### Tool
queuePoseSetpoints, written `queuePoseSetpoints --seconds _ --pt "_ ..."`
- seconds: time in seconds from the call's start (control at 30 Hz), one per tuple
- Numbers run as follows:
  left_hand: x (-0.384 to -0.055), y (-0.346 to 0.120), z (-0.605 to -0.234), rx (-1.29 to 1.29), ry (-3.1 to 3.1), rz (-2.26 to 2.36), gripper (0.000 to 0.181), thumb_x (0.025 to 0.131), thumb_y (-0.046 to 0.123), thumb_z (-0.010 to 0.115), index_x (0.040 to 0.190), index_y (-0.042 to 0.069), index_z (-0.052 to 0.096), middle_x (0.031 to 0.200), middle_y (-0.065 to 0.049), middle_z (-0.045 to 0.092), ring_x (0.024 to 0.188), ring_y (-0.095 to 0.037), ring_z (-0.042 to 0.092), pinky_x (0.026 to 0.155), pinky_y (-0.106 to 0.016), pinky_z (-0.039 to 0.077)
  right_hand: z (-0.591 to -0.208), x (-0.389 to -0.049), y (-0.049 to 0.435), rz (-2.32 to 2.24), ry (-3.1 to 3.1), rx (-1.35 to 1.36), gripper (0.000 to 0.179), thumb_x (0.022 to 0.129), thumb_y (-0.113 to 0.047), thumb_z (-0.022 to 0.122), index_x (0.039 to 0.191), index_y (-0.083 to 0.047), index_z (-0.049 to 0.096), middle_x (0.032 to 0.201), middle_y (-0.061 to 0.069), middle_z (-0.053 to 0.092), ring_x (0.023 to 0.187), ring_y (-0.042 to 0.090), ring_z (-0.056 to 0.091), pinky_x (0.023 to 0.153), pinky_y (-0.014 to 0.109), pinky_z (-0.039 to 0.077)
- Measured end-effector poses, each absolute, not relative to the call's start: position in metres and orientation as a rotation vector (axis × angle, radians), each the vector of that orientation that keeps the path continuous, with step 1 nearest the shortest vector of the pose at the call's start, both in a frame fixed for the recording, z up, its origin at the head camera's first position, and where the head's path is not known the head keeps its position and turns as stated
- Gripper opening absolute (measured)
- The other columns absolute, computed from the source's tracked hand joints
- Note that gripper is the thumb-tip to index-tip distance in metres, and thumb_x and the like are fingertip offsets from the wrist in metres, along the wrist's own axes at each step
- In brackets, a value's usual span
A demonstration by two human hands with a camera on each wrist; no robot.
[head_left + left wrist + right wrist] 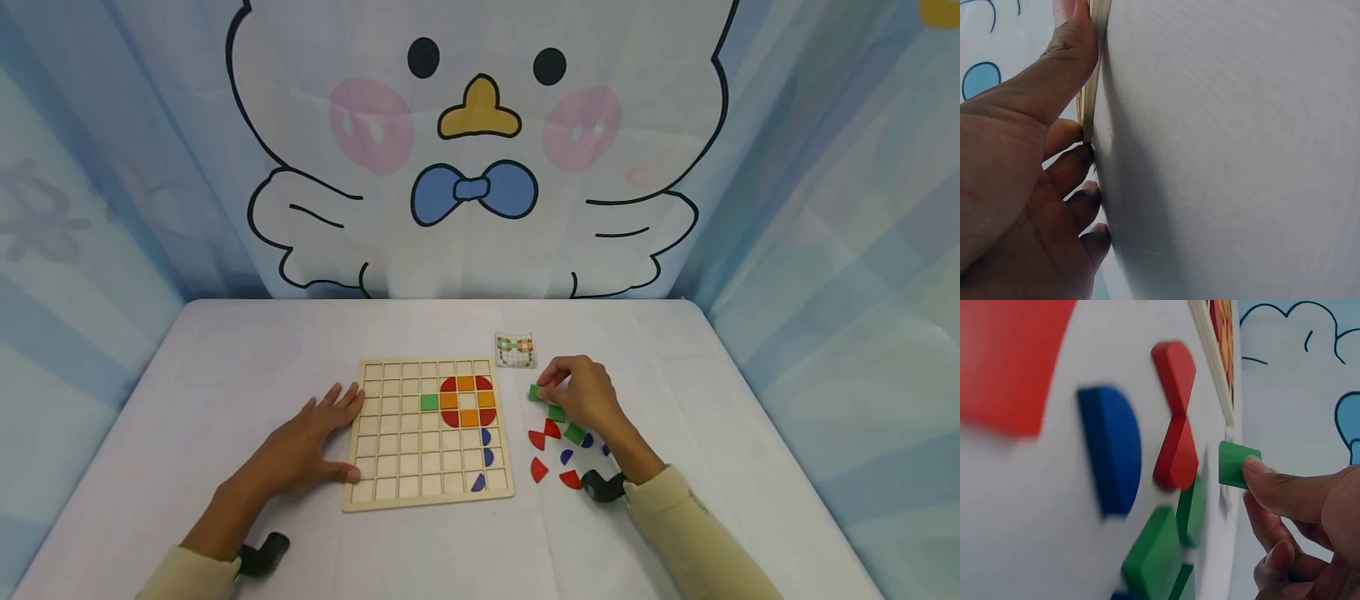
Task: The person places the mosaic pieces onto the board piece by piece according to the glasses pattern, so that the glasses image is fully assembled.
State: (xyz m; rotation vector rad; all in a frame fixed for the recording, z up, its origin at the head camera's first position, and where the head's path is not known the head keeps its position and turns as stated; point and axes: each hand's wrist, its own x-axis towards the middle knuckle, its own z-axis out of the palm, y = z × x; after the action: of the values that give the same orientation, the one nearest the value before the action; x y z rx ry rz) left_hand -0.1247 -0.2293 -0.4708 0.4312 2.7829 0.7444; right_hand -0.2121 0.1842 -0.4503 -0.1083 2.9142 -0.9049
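A wooden grid board (pixel 390 463) lies on the table. My left hand (pixel 303 450) rests along its left side with the fingers spread, touching the edge; the left wrist view shows the thumb and a finger against the board's rim (pixel 1090 100). Between thumb and fingers, my right hand (pixel 588 396) pinches a green square tile (pixel 1232 464), right of the board. On the board sit a ring of red quarter-round and orange square tiles (pixel 467 383), one green square (pixel 429 402) to its left, and blue half-round pieces (pixel 488 457) below.
Loose green squares (pixel 574 433), red wedges (pixel 539 470) and blue half-rounds (pixel 566 457) lie right of the board. A small pattern card (pixel 515 350) lies near its upper right corner. Behind the table hangs a printed curtain (pixel 472 250).
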Motion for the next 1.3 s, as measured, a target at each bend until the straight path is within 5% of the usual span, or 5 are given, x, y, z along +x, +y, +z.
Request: queuePoseSetpoints --seconds 0.43,0.73,1.1,1.3 --pt "-0.125 -0.23 -0.472 0.432 2.779 0.741 0.123 0.072 0.051 0.092 0.168 0.008 0.028 0.176 -0.015 0.022 0.165 -0.044 0.016 0.132 -0.066 0.015 -0.446 -0.209 0.124 -1.039 2.876 -0.213 0.013 0.088 -0.019 0.089 0.085 -0.024 0.078 0.083 -0.008 0.075 0.086 0.018 0.06 0.073 0.032 0.044" --pt "-0.125 -0.231 -0.472 0.449 2.793 0.746 0.122 0.072 0.05 0.092 0.167 0.008 0.029 0.175 -0.015 0.024 0.164 -0.044 0.017 0.132 -0.066 0.015 -0.447 -0.205 0.084 -1.064 2.817 -0.418 0.011 0.089 -0.018 0.088 0.084 -0.023 0.079 0.079 -0.009 0.073 0.072 0.014 0.059 0.062 0.03 0.045" --pt "-0.127 -0.232 -0.472 0.462 2.776 0.745 0.122 0.073 0.051 0.092 0.167 0.007 0.028 0.175 -0.016 0.023 0.164 -0.045 0.017 0.132 -0.066 0.015 -0.445 -0.207 0.038 -0.994 2.818 -0.588 0.01 0.088 -0.022 0.089 0.083 -0.024 0.08 0.083 -0.009 0.076 0.083 0.012 0.069 0.065 0.029 0.053" --pt "-0.127 -0.233 -0.472 0.465 2.773 0.74 0.122 0.073 0.052 0.092 0.168 0.007 0.028 0.176 -0.016 0.023 0.164 -0.045 0.016 0.132 -0.067 0.015 -0.447 -0.212 0.021 -0.934 2.814 -0.602 0.013 0.088 -0.022 0.089 0.08 -0.024 0.079 0.076 -0.011 0.074 0.07 0.009 0.065 0.054 0.028 0.05"
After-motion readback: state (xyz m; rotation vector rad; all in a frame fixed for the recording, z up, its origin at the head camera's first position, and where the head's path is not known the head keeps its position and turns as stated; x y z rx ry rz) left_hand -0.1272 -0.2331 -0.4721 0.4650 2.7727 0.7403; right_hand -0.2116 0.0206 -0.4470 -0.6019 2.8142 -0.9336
